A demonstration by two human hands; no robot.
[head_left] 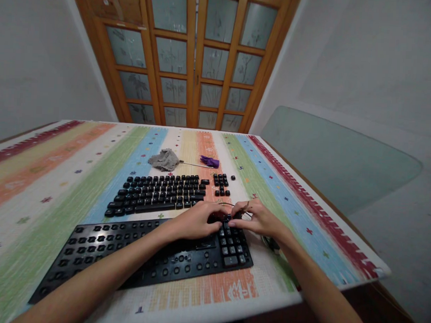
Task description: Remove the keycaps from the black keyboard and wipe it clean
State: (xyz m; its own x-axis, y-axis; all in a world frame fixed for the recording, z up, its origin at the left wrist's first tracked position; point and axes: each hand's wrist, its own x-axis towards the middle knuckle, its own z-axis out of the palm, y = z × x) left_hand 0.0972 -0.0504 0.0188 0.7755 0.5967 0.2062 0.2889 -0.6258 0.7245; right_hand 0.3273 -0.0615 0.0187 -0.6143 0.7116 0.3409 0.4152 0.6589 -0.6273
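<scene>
A black keyboard (184, 259) lies at a slant near the table's front edge. Most of its left and middle part shows bare key sockets, while keycaps (231, 249) sit on the number pad at its right end. Over the pad's upper edge, my left hand (202, 220) is curled with thumb and fingers close together. My right hand (254, 218) meets it there in a pinch. A small dark piece shows between the fingertips; whether it is a loose keycap I cannot tell. A thin dark wire (249, 214) runs by the fingers.
Behind the keyboard, loose black keycaps (161, 192) lie in rows, with a smaller group (221, 183) to their right. Farther back are a crumpled grey cloth (165, 159), a thin rod (196, 165) and a purple cloth (210, 161). A striped tablecloth (270, 201) covers the table.
</scene>
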